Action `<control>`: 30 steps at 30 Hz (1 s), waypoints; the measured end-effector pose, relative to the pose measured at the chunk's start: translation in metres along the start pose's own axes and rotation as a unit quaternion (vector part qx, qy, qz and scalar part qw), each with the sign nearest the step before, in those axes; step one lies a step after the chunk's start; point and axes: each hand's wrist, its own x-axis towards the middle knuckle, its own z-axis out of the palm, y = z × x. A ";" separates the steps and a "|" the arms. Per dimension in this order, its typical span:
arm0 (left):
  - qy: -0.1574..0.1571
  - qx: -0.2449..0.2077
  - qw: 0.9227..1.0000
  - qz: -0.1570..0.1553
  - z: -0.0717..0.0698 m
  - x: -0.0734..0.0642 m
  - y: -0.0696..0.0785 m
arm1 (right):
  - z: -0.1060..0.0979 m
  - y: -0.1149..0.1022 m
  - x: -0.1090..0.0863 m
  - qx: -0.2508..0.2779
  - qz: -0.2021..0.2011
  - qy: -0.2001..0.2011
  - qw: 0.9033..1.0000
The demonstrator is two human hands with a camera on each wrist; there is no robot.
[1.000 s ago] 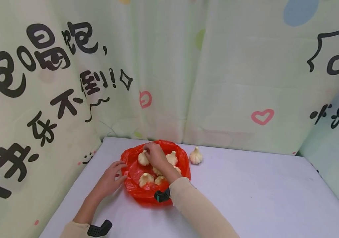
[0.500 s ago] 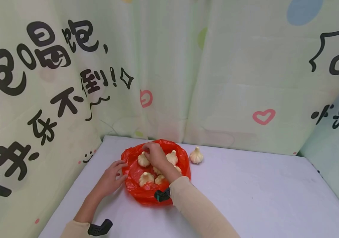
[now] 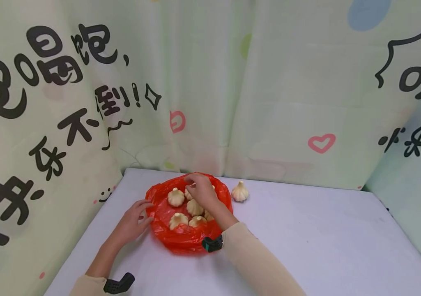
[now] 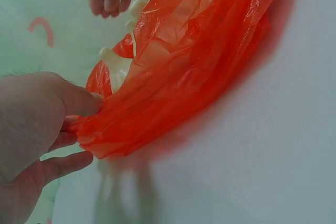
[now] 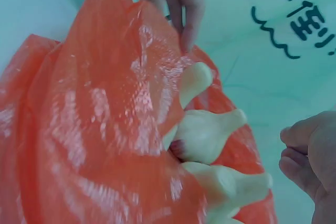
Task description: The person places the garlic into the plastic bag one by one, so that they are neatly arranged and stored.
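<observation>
A red plastic bag (image 3: pixel 178 244) lies with its mouth spread wide, and several garlic bulbs (image 3: pixel 175 197) sit inside it. My left hand (image 3: pixel 130 222) is at the bag's left rim; in the left wrist view the thumb (image 4: pixel 86 100) and fingers pinch the plastic edge. Over the back of the bag is my right hand (image 3: pixel 203 191), with fingers loosely bent and nothing between them. The right wrist view has that hand (image 5: pixel 317 156) apart from the nearest garlic stems. It partly covers some bulbs in the head view.
One garlic bulb (image 3: pixel 240 192) stands outside the bag, to its right on the white table (image 3: pixel 306 238). A printed curtain (image 3: pixel 280 102) hangs behind the table and along both sides.
My right hand has come off the bulb at the back left and shifted slightly right, leaving that bulb in the bag. The left hand keeps its place at the rim.
</observation>
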 end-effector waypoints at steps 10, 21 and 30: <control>-0.005 0.002 1.000 0.000 0.002 0.000 0.001 | -0.032 0.008 -0.020 -0.021 -0.028 0.058 0.998; 0.002 0.007 1.000 0.011 0.001 -0.001 0.001 | -0.063 0.030 -0.043 -0.025 0.058 0.096 0.993; 0.006 0.016 1.000 0.025 0.001 0.002 0.007 | -0.083 0.058 -0.056 -0.041 0.081 0.138 0.986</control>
